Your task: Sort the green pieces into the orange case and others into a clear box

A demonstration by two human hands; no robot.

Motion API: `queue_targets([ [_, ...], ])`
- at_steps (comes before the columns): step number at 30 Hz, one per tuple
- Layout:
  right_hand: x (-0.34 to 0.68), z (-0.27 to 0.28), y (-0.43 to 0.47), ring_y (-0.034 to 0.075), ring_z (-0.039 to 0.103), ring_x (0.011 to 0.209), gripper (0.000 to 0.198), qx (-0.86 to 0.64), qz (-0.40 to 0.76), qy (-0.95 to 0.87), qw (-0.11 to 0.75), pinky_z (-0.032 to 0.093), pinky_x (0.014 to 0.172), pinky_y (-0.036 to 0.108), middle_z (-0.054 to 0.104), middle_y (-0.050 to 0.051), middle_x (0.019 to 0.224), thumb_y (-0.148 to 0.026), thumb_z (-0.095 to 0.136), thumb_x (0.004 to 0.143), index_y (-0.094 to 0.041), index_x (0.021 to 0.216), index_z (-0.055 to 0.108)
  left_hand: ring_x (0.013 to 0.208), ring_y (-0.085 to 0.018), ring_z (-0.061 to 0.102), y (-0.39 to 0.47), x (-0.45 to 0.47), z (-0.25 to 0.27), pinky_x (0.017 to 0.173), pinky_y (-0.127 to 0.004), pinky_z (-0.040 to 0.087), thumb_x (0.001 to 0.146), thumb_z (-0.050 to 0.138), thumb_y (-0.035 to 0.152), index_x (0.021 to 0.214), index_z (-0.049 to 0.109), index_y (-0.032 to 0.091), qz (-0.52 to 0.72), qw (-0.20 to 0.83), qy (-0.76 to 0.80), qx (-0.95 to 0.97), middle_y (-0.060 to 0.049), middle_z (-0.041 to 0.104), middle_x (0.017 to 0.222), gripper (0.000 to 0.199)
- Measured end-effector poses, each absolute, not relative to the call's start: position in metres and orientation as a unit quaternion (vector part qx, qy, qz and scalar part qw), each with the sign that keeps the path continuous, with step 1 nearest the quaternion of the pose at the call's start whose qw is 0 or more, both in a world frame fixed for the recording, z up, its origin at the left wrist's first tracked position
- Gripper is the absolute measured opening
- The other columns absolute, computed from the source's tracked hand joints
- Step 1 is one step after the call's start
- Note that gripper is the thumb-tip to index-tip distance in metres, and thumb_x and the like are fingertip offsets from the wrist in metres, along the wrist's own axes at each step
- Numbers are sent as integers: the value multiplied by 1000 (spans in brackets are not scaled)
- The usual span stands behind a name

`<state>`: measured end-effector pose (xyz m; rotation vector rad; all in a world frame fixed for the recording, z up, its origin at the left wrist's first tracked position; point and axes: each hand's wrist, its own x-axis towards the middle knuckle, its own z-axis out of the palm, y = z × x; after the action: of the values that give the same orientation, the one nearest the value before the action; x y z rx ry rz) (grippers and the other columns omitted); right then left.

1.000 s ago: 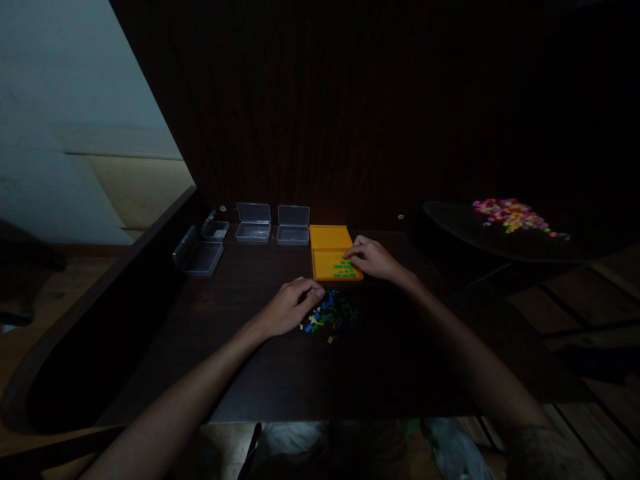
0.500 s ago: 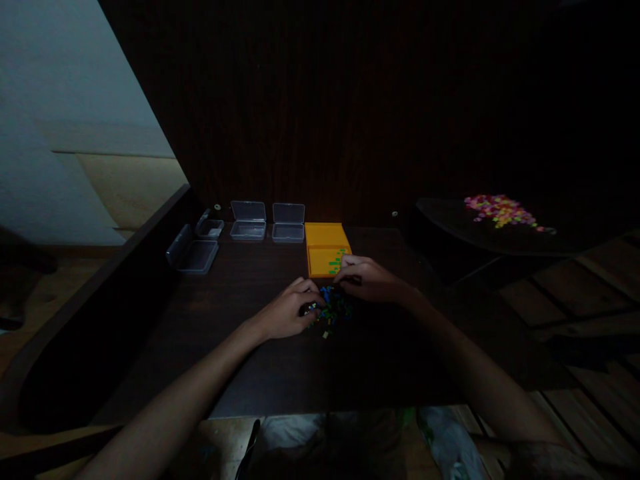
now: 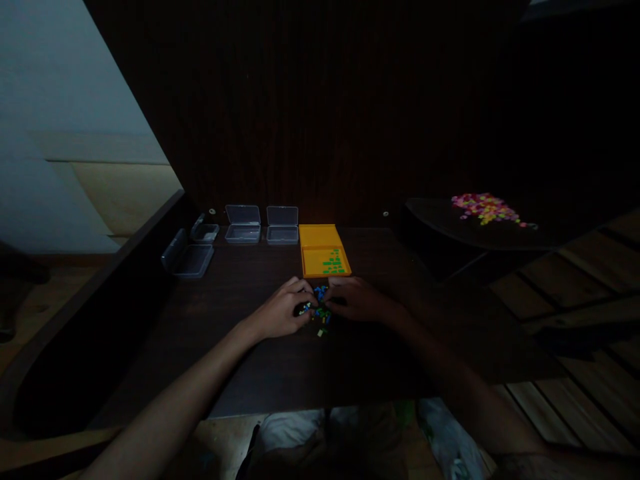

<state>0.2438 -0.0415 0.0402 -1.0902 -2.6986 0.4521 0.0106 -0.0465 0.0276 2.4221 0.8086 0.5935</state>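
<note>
A pile of tiny blue, green, yellow and whitish pieces [image 3: 321, 312], too small to name exactly, lies on the dark table. My left hand [image 3: 287, 310] rests at the pile's left edge, its fingers curved and its thumb apart from them, with pale pieces showing between. From the right, my right hand [image 3: 359, 299] reaches over the pile, fingers bent and apart; its fingertips are dim against the pieces. Just beyond the hands stands an open yellow box [image 3: 313, 261]. Several green pieces [image 3: 334, 263] lie in the right part of its near half.
Open clear plastic boxes stand left of the yellow one: one beside it [image 3: 283, 233], another [image 3: 243, 233], a small one [image 3: 205, 231] and a larger one [image 3: 195, 261]. A heap of pink and yellow pieces [image 3: 485, 208] lies on a side shelf [image 3: 430, 213] at right.
My right hand has moved from the yellow box's near right corner down to the pile, uncovering the green pieces. My left hand stays at the pile. The view has shifted slightly.
</note>
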Motion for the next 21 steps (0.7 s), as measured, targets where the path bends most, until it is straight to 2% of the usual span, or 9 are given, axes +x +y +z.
queue_targets([
  [21,227,37,-41,16,56,85,10,-414,154,-895,61,35,72,26,60,5,91,-21,57,91,-17,93,66,100,-20,52,-47,11,28,92,-34,44,87,58,17,92,67,19,213,257,295,895,-5,60,101,11],
])
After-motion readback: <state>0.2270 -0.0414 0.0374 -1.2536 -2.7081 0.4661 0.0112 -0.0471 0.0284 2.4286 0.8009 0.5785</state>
